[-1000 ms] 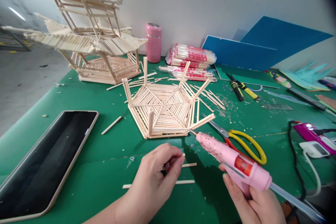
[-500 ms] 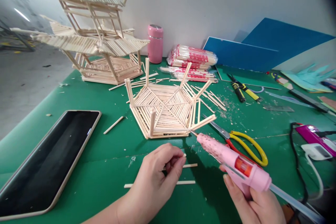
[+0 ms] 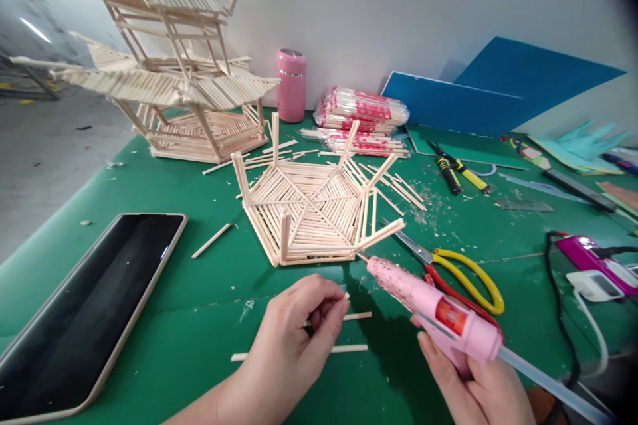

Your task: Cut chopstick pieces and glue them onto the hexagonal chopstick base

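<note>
The green bench (image 3: 199, 305) is carrying everything here, and toward its far left a tall stick-built pavilion (image 3: 149, 87) is standing. To the right of that model and nearer the person, a hexagonal stick frame (image 3: 304, 202) is resting flat near the middle of the bench, its posts rising from the corners; it is lying directly ahead of the left hand (image 3: 294, 339), and its near edge is running roughly left to right. A pink glue gun (image 3: 431, 309) is slanting across the foreground, its long axis pointing from the lower right up and leftward to the frame's near right corner, where one post is leaning outward. Scissors (image 3: 423, 254) are lying just beyond the gun, blades aimed toward the frame. The right hand (image 3: 471, 378) is wrapping the gun's handle, well back from the frame; whether a finger is pressing the trigger, I cannot tell. The left hand is sitting nearer, just short of the near edge and not touching it. Two loose sticks, an upper stick (image 3: 359, 316) and a lower stick (image 3: 351, 348), are running crosswise behind and under that hand. Its thumb and finger are pinching a small stick piece (image 3: 347, 296), only the pale end showing. The gun's nozzle (image 3: 363, 256) is meeting the corner in view, though actual contact is too fine to judge.
</note>
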A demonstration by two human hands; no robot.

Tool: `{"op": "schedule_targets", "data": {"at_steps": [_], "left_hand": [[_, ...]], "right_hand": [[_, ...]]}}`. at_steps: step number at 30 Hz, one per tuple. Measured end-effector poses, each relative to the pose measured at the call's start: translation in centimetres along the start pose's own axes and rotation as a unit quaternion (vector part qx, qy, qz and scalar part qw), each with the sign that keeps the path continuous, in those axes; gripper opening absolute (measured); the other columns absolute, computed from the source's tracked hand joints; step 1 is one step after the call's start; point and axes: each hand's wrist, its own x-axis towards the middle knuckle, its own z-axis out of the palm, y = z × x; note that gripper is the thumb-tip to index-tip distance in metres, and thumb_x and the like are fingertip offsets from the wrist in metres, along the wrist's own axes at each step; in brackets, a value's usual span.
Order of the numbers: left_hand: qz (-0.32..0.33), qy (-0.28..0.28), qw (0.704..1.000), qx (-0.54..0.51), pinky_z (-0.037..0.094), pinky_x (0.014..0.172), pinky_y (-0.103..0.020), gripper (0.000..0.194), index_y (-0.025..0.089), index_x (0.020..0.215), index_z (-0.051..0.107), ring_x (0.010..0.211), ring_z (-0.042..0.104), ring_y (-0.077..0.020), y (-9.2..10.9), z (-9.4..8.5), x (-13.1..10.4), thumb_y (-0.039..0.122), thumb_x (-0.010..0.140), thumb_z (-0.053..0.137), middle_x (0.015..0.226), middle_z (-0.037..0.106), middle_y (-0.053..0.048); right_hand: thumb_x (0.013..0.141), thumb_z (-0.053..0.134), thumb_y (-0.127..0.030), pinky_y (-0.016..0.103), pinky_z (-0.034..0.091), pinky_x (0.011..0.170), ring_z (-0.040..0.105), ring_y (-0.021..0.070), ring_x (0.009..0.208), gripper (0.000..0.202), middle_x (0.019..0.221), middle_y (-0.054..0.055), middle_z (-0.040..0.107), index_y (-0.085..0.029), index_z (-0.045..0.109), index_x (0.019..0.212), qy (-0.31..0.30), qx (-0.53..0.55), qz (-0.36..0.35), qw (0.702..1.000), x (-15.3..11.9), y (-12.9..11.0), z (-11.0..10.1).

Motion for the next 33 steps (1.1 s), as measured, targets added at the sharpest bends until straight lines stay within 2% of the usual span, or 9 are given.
{"op": "schedule_targets", "data": {"at_steps": [12, 21, 27, 30, 33], "left_hand": [[-0.009, -0.001, 1.000, -0.002, 0.039, 0.045, -0.016, 0.013, 0.018, 0.069, 0.057, 0.048, 0.048, -0.0082, 0.2, 0.0, 0.0, 0.017, 0.079, 0.049, 0.057, 0.054, 0.003], [-0.010, -0.003, 1.000, 0.001, 0.040, 0.047, -0.016, 0.013, 0.018, 0.070, 0.057, 0.049, 0.049, -0.0083, 0.0, 0.0, -0.1, 0.018, 0.080, 0.049, 0.058, 0.055, 0.002], [-0.015, -0.006, 1.000, -0.006, 0.039, 0.047, -0.016, 0.014, 0.017, 0.068, 0.057, 0.050, 0.048, -0.0083, 0.1, 0.0, -0.1, 0.018, 0.080, 0.049, 0.057, 0.054, 0.002], [-0.034, -0.004, 0.999, -0.021, 0.038, 0.047, -0.017, 0.014, 0.017, 0.068, 0.057, 0.050, 0.047, -0.0088, 0.2, 0.0, 0.0, 0.020, 0.080, 0.049, 0.057, 0.053, 0.002], [-0.086, 0.006, 0.993, -0.075, 0.036, 0.045, -0.018, 0.015, 0.016, 0.067, 0.057, 0.049, 0.044, -0.0091, 0.4, 0.0, 0.2, 0.024, 0.079, 0.050, 0.055, 0.051, 0.003]], "right_hand": [[0.081, 0.052, -0.030, 0.026, 0.055, 0.073, 0.065, 0.0235, 0.090, 0.025, 0.098, 0.014, 0.067, -0.016, 0.056, 0.100, 0.000, 0.032, 0.005, 0.999, 0.0, -0.1, 0.0], [0.080, 0.054, -0.033, 0.026, 0.055, 0.075, 0.064, 0.0230, 0.092, 0.033, 0.103, 0.013, 0.066, -0.016, 0.055, 0.108, -0.014, 0.032, 0.030, 0.999, -1.1, 1.2, 0.4], [0.079, 0.055, -0.035, 0.028, 0.055, 0.076, 0.064, 0.0240, 0.091, 0.034, 0.104, 0.013, 0.065, -0.017, 0.054, 0.108, -0.006, 0.031, 0.037, 0.999, -0.9, 1.0, 0.5], [0.080, 0.054, -0.035, 0.028, 0.054, 0.076, 0.064, 0.0245, 0.093, 0.032, 0.100, 0.013, 0.066, -0.017, 0.055, 0.106, -0.008, 0.033, 0.033, 0.999, -0.7, 0.7, 0.5], [0.080, 0.054, -0.034, 0.026, 0.055, 0.074, 0.064, 0.0238, 0.092, 0.031, 0.098, 0.012, 0.067, -0.017, 0.056, 0.106, -0.008, 0.036, 0.035, 0.999, -0.9, 0.8, 0.5]]}}
